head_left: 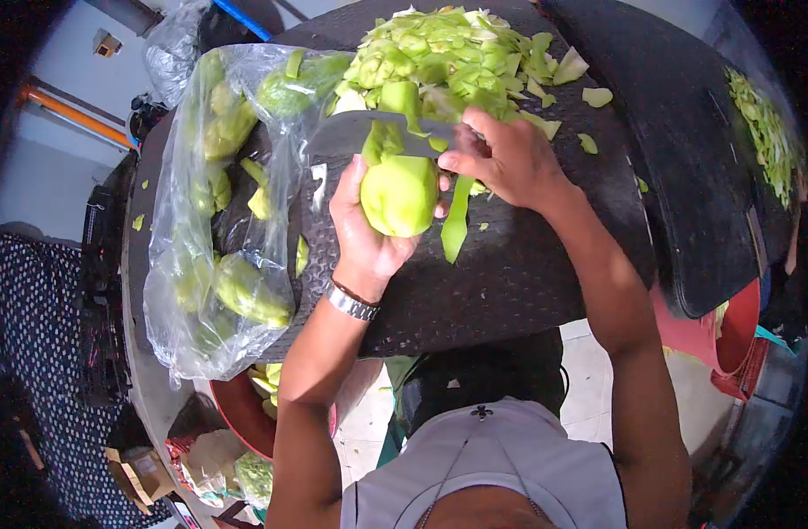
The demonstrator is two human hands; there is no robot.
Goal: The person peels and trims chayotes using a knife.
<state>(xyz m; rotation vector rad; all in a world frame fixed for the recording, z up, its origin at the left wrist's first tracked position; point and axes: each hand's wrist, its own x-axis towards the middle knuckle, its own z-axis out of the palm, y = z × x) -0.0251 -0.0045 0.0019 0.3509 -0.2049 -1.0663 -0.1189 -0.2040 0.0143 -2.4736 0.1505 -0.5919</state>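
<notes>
My left hand (368, 234) holds a peeled, pale green chayote (399, 196) from below, its fingers wrapped round it. A wide metal knife (338, 137) lies across the top of the chayote, its handle end in my right hand (510, 159), whose fingers are closed. Peel pieces cling to the blade, and a long green strip of peel (457, 225) hangs beside the chayote, below my right hand. Just beyond the knife, a large heap of green peelings (439, 57) lies on the dark textured tabletop (510, 291).
A clear plastic bag (170, 291) with several unpeeled chayotes (249, 291) lies on the table's left side. Below the table's front edge are a red tub (236, 414) with pale pieces at left and a red bucket (739, 331) at right. More shreds (761, 132) lie far right.
</notes>
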